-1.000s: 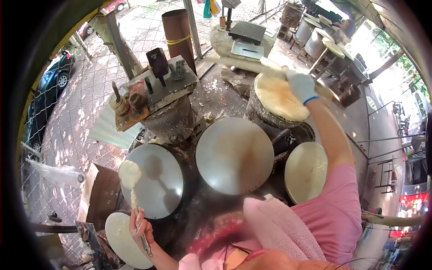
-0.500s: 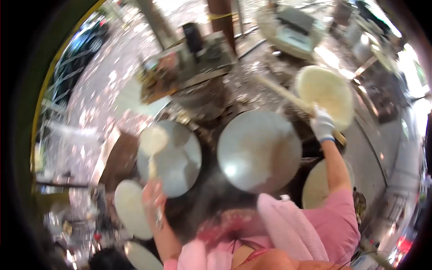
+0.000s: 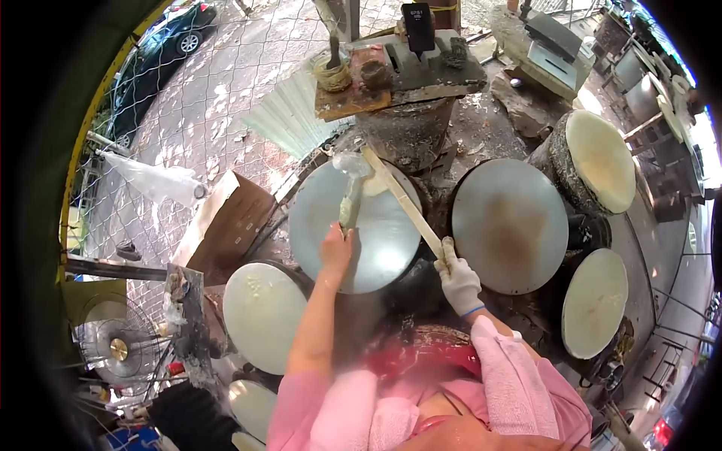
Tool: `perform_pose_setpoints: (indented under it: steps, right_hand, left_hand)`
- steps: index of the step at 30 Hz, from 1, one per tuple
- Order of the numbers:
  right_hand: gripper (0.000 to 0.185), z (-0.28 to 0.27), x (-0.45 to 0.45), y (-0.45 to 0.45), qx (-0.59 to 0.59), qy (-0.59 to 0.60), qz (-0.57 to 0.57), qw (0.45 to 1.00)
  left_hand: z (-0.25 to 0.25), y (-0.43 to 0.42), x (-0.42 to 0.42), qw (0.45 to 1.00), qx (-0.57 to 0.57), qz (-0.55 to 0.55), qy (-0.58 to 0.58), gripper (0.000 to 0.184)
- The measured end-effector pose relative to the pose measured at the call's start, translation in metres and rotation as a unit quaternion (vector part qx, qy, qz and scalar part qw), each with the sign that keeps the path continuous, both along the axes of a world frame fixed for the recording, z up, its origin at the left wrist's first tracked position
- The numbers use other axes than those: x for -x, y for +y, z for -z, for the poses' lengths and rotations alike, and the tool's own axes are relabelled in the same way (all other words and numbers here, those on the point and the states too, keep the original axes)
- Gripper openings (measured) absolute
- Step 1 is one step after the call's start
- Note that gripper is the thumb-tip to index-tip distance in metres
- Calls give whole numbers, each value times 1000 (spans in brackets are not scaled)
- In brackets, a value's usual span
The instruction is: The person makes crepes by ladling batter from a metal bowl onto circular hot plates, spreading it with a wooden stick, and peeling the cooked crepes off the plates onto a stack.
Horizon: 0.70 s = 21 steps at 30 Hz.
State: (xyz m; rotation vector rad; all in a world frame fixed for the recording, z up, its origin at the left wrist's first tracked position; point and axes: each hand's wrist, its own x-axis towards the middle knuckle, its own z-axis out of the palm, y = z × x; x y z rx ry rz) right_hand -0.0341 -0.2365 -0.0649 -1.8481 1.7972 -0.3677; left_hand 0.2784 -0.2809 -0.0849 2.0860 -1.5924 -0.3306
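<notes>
Here, bare left hand (image 3: pixel 336 250) clasps ladle (image 3: pixel 352 165) over metal griddle (image 3: pixel 383 263), near pale batter (image 3: pixel 376 185), long handle (image 3: pixel 347 209) presumably sparing skin heat; gloved right hand (image 3: pixel 459 282) grips wooden stick (image 3: pixel 406 206), tip (image 3: pixel 367 152) close beside ladle.

One bare hand (image 3: pixel 336 248), one gloved hand (image 3: pixel 459 287), one ladle (image 3: pixel 351 165), one stick (image 3: pixel 404 201), two grey griddles (image 3: pixel 511 225).

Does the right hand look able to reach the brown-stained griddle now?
Probably yes: the right hand is beside the brown-stained griddle, nothing visible between, though it holds a wooden stick.
</notes>
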Motion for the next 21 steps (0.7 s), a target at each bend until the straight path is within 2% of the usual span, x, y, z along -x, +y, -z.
perform_pose_setpoints:
  steps: [3,4,5,7,8,10,11,12,13,14,15,17,18,19,21]
  right_hand:
    - [68,11,-35,5,-130,23,18,991]
    - [63,23,-48,8,-116,-79,39,989]
    - [56,34,-65,11,-164,-193,83,964]
    - [52,32,-100,7,-249,-270,117,923]
    - [52,26,-105,6,-209,-224,101,947]
    - [53,0,-109,6,-129,-130,72,981]
    - [52,-4,-102,5,-32,-29,40,998]
    - [50,5,-90,6,-26,-83,80,993]
    - [48,22,-82,7,-18,-137,117,984]
    - [49,49,-86,10,-188,-277,130,933]
    - [46,58,-102,10,-218,-336,142,905]
    - [49,-12,-128,6,-317,-344,112,877]
    - [50,-3,-123,3,-238,-289,70,925]
    - [50,14,-110,-3,-156,-231,28,960]
    - [51,20,-82,-15,5,-126,-25,992]
  left_hand:
    - [-20,9,-42,998,-9,-36,-59,29]
    - [-32,13,-53,996,-17,-52,-76,30]
    - [-39,18,-62,996,44,-59,-44,30]
    - [-45,32,-80,983,167,-75,21,29]
    - [-36,39,-95,978,198,-53,49,25]
    - [-43,61,-107,980,190,-24,51,23]
    - [-45,74,-112,981,187,-11,52,22]
    - [-36,87,-115,977,178,-14,117,21]
    - [-36,101,-114,976,120,-40,178,21]
    - [-37,121,-112,967,59,-67,239,22]
    - [-37,136,-110,951,-5,-89,296,22]
    - [-25,162,-109,942,16,-103,319,19]
    - [-22,169,-109,938,28,-109,329,17]
    - [-37,174,-105,911,46,-122,390,16]
    - [-85,186,-87,846,79,-150,505,16]
